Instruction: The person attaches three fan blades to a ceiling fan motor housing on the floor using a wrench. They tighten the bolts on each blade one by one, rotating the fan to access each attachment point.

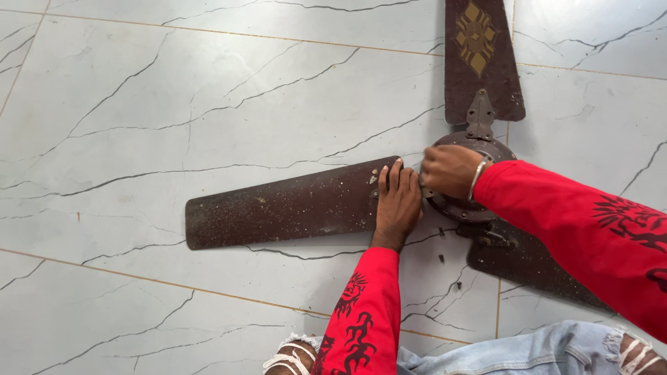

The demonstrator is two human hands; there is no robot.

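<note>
While both arms in red sleeves with black flame prints reach in from 5 o'clock, the ceiling fan lies flat on the white marble-pattern floor tiles, its motor hub at about 3 o'clock of the view.

Left hand: palm down, fingers extended and held together, pressing on the inner end of the long brown blade. Not wrapped around anything; flat contact only. This blade runs from the hub toward 9 o'clock, its surface speckled with dust and rust.

Right hand: fingers curled closed at the 9 o'clock edge of the hub, where the blade meets it. What the fingertips pinch is hidden under the knuckles; cannot tell. A metal bangle sits on the wrist.

Second blade: points to 12 o'clock, carries a gold diamond ornament, joined to the hub by a bracket.

Third blade: runs toward 5 o'clock, partly covered by the right sleeve.

Two small dark screws lie loose on the tile at 6 o'clock of the hub, just beside the left wrist.

Ripped light-blue jeans at the bottom edge.
</note>
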